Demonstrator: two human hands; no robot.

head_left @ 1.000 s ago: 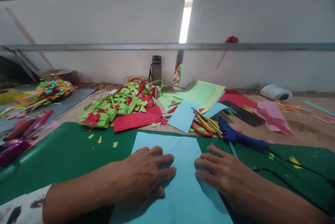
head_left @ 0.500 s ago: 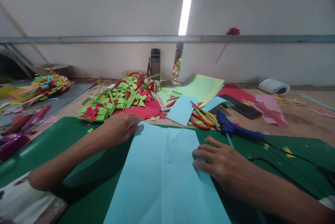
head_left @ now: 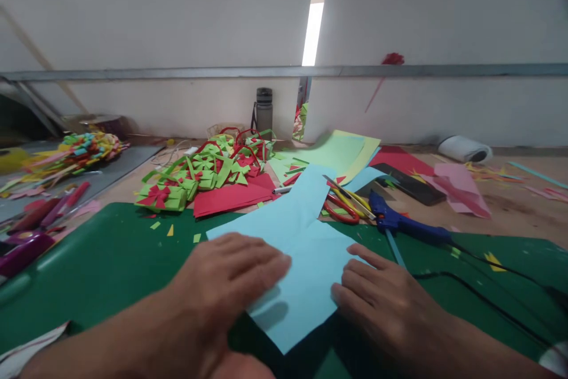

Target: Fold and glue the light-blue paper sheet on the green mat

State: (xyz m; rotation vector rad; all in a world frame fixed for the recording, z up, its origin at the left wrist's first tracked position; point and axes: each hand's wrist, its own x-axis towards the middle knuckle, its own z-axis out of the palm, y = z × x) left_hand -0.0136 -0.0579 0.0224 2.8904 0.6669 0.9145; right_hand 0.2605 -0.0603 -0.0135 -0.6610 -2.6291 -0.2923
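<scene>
A light blue sheet of paper (head_left: 306, 266) lies turned at an angle on the green mat (head_left: 146, 261), one corner pointing at me. My left hand (head_left: 226, 284) hovers over its left side, fingers extended, nothing held, casting a shadow on the sheet. On the right edge rests my right hand (head_left: 386, 296), fingers spread and lightly bent against the paper. Beyond the sheet's far side is a smaller light blue piece (head_left: 313, 181); the border between them is hard to see. Scissors with red handles (head_left: 339, 210) lie beside that piece.
A blue glue gun (head_left: 408, 226) with its black cord lies right of the sheet. Behind are green paper gift boxes (head_left: 199, 175), red paper (head_left: 231, 197), a black phone (head_left: 410, 184) and a bottle (head_left: 264, 113). Purple-handled scissors (head_left: 26, 249) lie at left.
The blue sheet has turned to an angle and its near corner now shows. My left hand has left the far left corner and come nearer; my right hand stays at the right edge.
</scene>
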